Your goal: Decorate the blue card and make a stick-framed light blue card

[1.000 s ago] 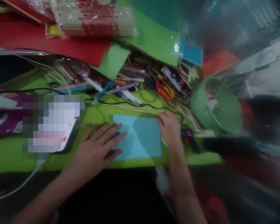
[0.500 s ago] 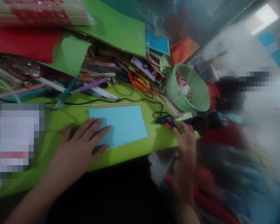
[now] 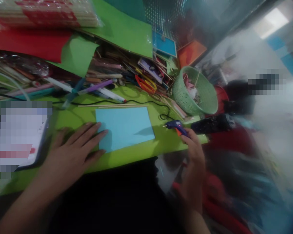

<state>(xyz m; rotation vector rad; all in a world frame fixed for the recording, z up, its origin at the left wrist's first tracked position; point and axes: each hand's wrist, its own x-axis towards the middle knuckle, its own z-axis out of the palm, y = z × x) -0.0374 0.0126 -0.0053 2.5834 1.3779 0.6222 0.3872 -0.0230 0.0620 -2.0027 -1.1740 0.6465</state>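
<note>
A light blue sheet of paper lies on the green tabletop. My left hand rests flat with fingers spread, its fingertips over the sheet's left edge. To the right of the paper, my right hand grips the handle of a dark blue glue gun with an orange trigger. The gun's nozzle points left, toward the sheet, and its shadow falls on the paper. Two thin wooden sticks lie along the sheet's far edge.
A black cord runs behind the paper. Markers, scissors and sticks crowd the back. A green basket holding scraps stands at the back right, near a black cylindrical object. At left lies a blurred-out device.
My right hand has closed around the glue gun's handle and lifted it slightly. My left hand has slid a little left, toward the paper's edge.
</note>
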